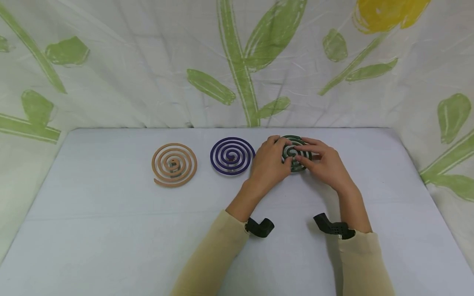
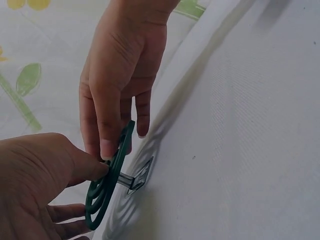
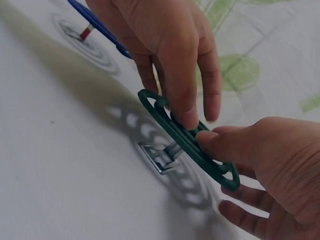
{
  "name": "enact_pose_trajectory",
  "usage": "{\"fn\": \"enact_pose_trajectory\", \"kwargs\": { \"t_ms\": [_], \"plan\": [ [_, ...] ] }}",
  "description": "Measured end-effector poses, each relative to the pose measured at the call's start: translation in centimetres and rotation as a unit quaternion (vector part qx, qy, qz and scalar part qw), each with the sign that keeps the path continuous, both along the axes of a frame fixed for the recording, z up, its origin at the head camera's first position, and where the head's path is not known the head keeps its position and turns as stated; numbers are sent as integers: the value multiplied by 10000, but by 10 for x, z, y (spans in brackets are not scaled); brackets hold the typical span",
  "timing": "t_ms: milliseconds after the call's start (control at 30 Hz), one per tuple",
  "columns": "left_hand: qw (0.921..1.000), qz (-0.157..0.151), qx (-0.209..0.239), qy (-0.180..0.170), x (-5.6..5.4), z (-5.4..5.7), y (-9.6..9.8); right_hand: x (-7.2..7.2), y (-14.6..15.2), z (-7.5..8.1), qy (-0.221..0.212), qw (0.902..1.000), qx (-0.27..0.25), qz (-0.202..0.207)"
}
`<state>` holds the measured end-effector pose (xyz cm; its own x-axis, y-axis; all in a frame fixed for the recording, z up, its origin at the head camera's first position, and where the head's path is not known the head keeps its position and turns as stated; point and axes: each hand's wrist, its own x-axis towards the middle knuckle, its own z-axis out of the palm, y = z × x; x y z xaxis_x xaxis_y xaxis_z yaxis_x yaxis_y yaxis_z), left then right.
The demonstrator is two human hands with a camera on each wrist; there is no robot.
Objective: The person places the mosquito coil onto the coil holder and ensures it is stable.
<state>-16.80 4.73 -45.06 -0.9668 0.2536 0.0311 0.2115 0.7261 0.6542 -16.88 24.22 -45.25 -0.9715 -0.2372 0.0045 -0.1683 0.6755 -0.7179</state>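
A green mosquito coil (image 1: 293, 151) sits on a small metal stand (image 3: 161, 156) at the right of the table. My left hand (image 1: 268, 161) pinches its left side, the thumb on top and fingers around the edge. From the right, my right hand (image 1: 328, 167) pinches the opposite side, thumb on the upper face. The wrist views show a gap between the coil (image 2: 119, 159) and the table, with the stand's base on the surface. Just left of my left hand is a purple-blue mosquito coil (image 1: 231, 155), raised on a stand partly hidden under it.
A tan-orange mosquito coil (image 1: 172, 179) on its own metal stand lies farther left. All three form a row near the back of the white table (image 1: 111, 242). Behind rises a white curtain (image 1: 148, 82) with green leaf patterns.
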Motion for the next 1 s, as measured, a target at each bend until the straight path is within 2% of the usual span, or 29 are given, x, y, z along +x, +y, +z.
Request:
{"fn": "enact_pose_trajectory", "kwargs": {
  "t_ms": [200,400,800,1000],
  "plan": [
    [9998,-146,-166,-6,0,2,-1,0,4,-3,-122,9998,-83,152],
    [9994,-328,-132,-58,-1,4,-5,0,5,-3,-201,9994,-233,125],
    [9993,-365,-86,-79,-2,6,-6,-2,5,-2,-80,9998,-63,156],
    [9990,-407,-23,-195,-3,7,-8,-2,5,-1,-152,9994,-210,206]
  ]
}}
